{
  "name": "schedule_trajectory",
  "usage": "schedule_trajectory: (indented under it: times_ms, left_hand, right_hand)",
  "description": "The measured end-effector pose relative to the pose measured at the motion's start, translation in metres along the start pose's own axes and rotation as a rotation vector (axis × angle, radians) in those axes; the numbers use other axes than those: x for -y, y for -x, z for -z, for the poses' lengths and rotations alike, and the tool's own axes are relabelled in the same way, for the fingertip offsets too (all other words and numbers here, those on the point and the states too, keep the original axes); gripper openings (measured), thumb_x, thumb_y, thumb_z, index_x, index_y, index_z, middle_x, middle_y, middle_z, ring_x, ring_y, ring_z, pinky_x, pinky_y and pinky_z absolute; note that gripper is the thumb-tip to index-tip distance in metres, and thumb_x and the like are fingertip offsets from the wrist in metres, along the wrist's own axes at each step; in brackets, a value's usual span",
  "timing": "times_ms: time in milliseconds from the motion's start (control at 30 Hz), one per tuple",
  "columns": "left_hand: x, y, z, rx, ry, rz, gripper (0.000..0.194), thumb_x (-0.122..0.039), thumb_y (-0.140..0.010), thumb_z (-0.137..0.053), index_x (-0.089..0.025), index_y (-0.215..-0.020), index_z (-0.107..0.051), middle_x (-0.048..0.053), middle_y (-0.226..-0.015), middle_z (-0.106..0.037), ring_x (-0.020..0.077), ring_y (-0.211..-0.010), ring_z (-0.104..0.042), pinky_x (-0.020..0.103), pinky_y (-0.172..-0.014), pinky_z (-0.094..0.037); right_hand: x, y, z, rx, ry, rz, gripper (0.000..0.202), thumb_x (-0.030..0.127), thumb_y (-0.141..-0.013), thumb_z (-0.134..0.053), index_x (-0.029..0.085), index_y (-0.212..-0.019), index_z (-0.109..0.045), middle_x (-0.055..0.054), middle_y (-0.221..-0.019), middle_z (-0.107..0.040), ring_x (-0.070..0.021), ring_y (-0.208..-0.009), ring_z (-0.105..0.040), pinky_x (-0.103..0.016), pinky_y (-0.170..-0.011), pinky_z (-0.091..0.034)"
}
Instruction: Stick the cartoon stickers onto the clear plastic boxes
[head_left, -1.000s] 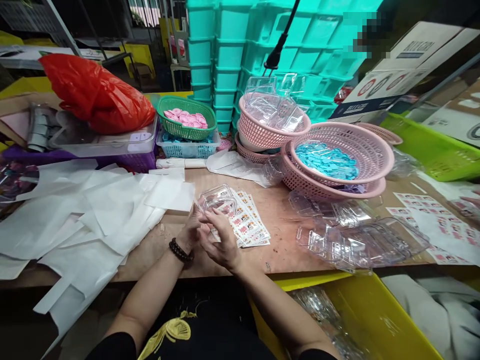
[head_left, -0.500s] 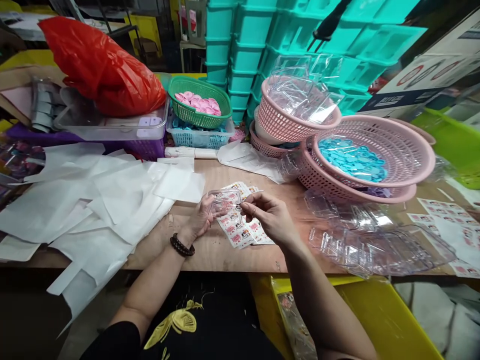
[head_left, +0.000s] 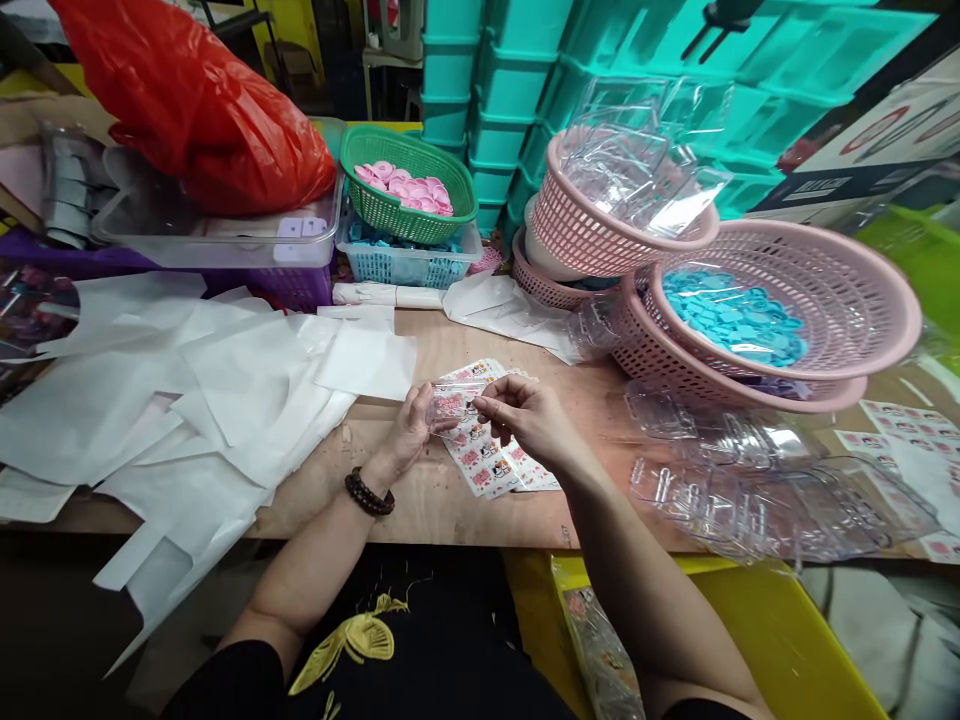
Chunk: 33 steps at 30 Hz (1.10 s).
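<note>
A red bag [head_left: 217, 120], cut off, fills the upper left; beside it, a green basket [head_left: 390, 215] holds pink pieces [head_left: 405, 188]. Centrally, the left hand [head_left: 405, 437] grips a clear case [head_left: 450, 402] above sticker sheets [head_left: 480, 468]; the right hand [head_left: 531, 418] is pinched at its edge, on what unclear. Bare surface [head_left: 457, 520] lies below; rightward, a pink basket [head_left: 855, 290] holds blue pieces [head_left: 739, 318].

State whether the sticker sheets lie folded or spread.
Spread: the sticker sheets lie flat on the table, overlapping, with their printed sides up.
</note>
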<state>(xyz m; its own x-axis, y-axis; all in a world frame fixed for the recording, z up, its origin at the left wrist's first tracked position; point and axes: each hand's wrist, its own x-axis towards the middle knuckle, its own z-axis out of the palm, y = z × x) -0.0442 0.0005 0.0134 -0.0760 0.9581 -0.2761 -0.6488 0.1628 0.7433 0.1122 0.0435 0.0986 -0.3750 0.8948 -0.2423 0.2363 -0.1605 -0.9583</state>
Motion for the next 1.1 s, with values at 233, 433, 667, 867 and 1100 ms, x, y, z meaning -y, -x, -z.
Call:
schedule_trajectory:
  times_ms: [233, 433, 667, 867, 1100]
  left_hand:
    - [-0.0023, 0.0011, -0.0012, -0.021, -0.007, 0.015, 0.046, -0.057, -0.084, -0.067, -0.019, -0.108, -0.063, 0.008, -0.11, -0.072, 0.0217, -0.095, -0.071, 0.032, -0.08, -0.057]
    - [-0.0011, 0.0002, 0.0005, 0.003, -0.008, 0.017, 0.048, -0.059, -0.084, -0.067, -0.019, -0.111, -0.063, 0.009, -0.113, -0.071, 0.0219, -0.1, -0.07, 0.03, -0.082, -0.056]
    - [0.0019, -0.0009, 0.004, 0.025, -0.023, 0.014, 0.056, -0.064, -0.08, -0.069, -0.019, -0.113, -0.064, 0.01, -0.114, -0.071, 0.0231, -0.1, -0.07, 0.031, -0.083, -0.057]
    - [0.0006, 0.0004, 0.0036, 0.042, -0.061, 0.011, 0.061, -0.064, -0.076, -0.072, -0.019, -0.114, -0.062, 0.01, -0.116, -0.07, 0.023, -0.098, -0.071, 0.033, -0.082, -0.057]
    - [-0.0025, 0.0043, -0.0011, 0.055, -0.097, 0.015, 0.052, -0.04, -0.072, -0.084, -0.02, -0.113, -0.059, 0.008, -0.117, -0.069, 0.0199, -0.095, -0.071, 0.034, -0.086, -0.057]
  right_hand:
    - [-0.0037, -0.0028, -0.0007, -0.001, -0.024, -0.013, 0.048, 0.058, -0.062, -0.084, 0.018, -0.069, -0.058, 0.003, -0.056, -0.061, -0.0067, -0.04, -0.048, -0.018, -0.033, -0.038]
    - [-0.0042, -0.0032, 0.0003, -0.003, -0.005, -0.02, 0.043, 0.053, -0.065, -0.083, 0.018, -0.07, -0.058, 0.002, -0.057, -0.062, -0.007, -0.04, -0.048, -0.018, -0.032, -0.036]
    - [-0.0061, -0.002, 0.0013, -0.023, 0.024, -0.009, 0.047, 0.055, -0.062, -0.085, 0.018, -0.07, -0.057, 0.002, -0.056, -0.062, -0.0076, -0.04, -0.05, -0.018, -0.032, -0.034]
    - [-0.0082, -0.0026, 0.0024, -0.023, 0.051, 0.01, 0.047, 0.057, -0.063, -0.084, 0.019, -0.068, -0.057, 0.002, -0.055, -0.061, -0.0081, -0.04, -0.05, -0.019, -0.032, -0.035]
    - [-0.0095, -0.0007, -0.0001, -0.044, 0.226, 0.004, 0.039, 0.054, -0.075, -0.075, 0.021, -0.068, -0.055, 0.001, -0.056, -0.061, -0.0113, -0.043, -0.051, -0.023, -0.039, -0.038]
